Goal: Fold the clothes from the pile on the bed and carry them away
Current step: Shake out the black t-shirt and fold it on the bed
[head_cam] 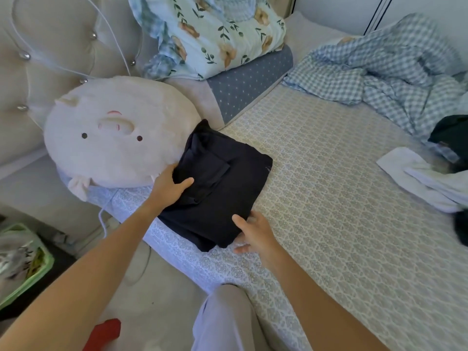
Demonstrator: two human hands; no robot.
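Folded dark garment (220,183) lies on bed (329,198), pig cushion (114,138) at its 10 o'clock. Left hand (168,190) grips its left edge; right hand (255,234) clasps its near corner.

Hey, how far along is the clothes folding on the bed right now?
Done: one dark garment lies folded into a neat rectangle beside the pig cushion. In hand: the left hand and right hand hold its edges, perhaps about to lift it. Left: white clothing and dark clothing still lie unfolded at the far right.
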